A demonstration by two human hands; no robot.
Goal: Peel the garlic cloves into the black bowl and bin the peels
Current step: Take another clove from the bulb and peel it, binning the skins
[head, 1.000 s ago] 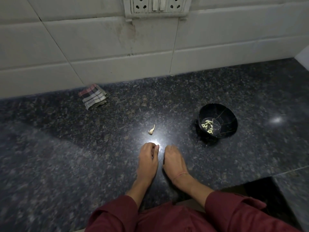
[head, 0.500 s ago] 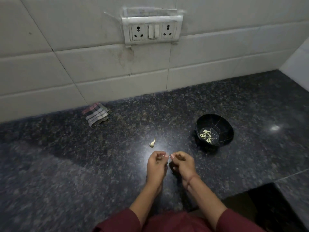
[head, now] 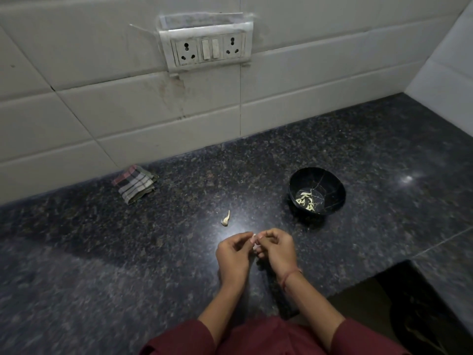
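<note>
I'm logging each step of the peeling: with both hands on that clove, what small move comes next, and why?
Likely strip the skin from the garlic clove that the left hand and right hand pinch together above the counter; it has not yet gone into the black bowl, where peeled cloves lie.

Dim, soft picture; glare on the countertop (head: 231, 233), edges bowed.

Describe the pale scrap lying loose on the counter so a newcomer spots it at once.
Start at the wall socket plate and drop down onto the dark speckled counter. Between the checked cloth and the black bowl lies a pale curved garlic piece, alone on the stone, unlike the pieces inside the bowl.
</note>
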